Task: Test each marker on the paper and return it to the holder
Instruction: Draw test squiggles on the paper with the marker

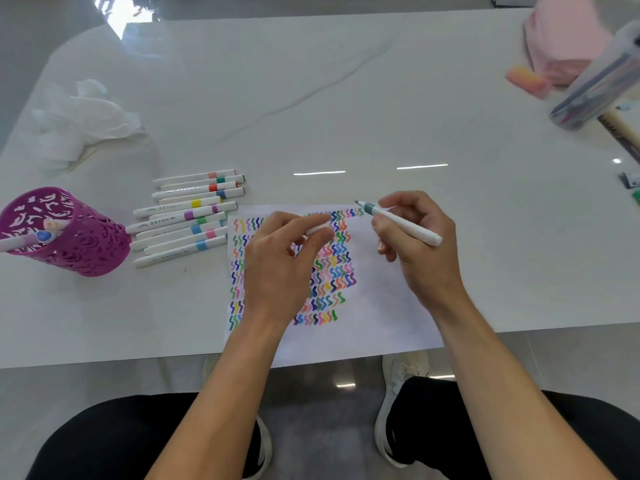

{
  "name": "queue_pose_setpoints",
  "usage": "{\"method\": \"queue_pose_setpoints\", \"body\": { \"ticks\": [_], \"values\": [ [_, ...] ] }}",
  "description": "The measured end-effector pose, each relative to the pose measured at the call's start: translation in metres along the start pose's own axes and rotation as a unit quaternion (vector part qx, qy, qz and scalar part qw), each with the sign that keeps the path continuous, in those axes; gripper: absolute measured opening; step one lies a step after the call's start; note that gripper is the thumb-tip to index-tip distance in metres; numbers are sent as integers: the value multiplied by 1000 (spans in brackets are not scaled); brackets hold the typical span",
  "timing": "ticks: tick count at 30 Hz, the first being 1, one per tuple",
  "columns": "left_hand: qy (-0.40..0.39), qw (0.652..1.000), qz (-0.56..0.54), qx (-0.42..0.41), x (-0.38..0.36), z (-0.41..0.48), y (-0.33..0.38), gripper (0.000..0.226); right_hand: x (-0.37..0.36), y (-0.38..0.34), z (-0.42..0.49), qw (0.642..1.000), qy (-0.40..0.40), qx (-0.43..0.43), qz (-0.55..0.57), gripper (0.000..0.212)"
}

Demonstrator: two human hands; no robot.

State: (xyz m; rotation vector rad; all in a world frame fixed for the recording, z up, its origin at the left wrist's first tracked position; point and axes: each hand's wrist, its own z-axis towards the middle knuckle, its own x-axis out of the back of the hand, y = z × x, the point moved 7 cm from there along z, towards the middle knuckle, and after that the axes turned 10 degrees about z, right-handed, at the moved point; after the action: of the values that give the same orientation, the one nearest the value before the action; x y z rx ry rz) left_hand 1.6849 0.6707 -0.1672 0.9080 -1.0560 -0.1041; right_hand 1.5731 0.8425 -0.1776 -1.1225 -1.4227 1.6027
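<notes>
White table (381, 98) with squiggle-covered paper (381, 306) and both hands above it.
The right hand (420, 244) pinches an uncapped marker (401, 223), its tip pointing up-left at the paper's far edge. The left hand (277, 265), knuckles up, pinches what appears to be the marker's white cap (317, 229), mostly hidden by fingers. The purple holder (86, 244) stands far left, and loose markers (187, 216) lie between it and the paper.

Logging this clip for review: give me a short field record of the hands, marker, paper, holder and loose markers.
right hand: grips uncapped marker, tip at far edge of paper
left hand: pinches white cap above paper
paper: many coloured squiggles
holder: purple, left of paper, two markers inside
loose markers: capped row between holder and paper
</notes>
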Motion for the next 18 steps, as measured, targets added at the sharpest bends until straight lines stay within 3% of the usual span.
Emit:
{"method": "queue_pose_setpoints", "body": {
  "ticks": [5, 10, 14, 18],
  "values": [
    [-16, 989, -121, 84, 5, -3, -7, 24, -2, -4, -5, 1000, -8, -2, 31, 11],
    [-56, 975, -191, 93, 5, -7, -4, 13, -5, -8, -8, 994, -24, -34, 101, 21],
    [-82, 974, -196, 81, 4, -10, 1, 11, -10, -15, -10, 994, -41, -24, 102, 21],
    [-94, 979, -167, 73, 3, -14, 2, 12, -15, -17, -11, 994, -54, -20, 93, 6]
  ]
}}
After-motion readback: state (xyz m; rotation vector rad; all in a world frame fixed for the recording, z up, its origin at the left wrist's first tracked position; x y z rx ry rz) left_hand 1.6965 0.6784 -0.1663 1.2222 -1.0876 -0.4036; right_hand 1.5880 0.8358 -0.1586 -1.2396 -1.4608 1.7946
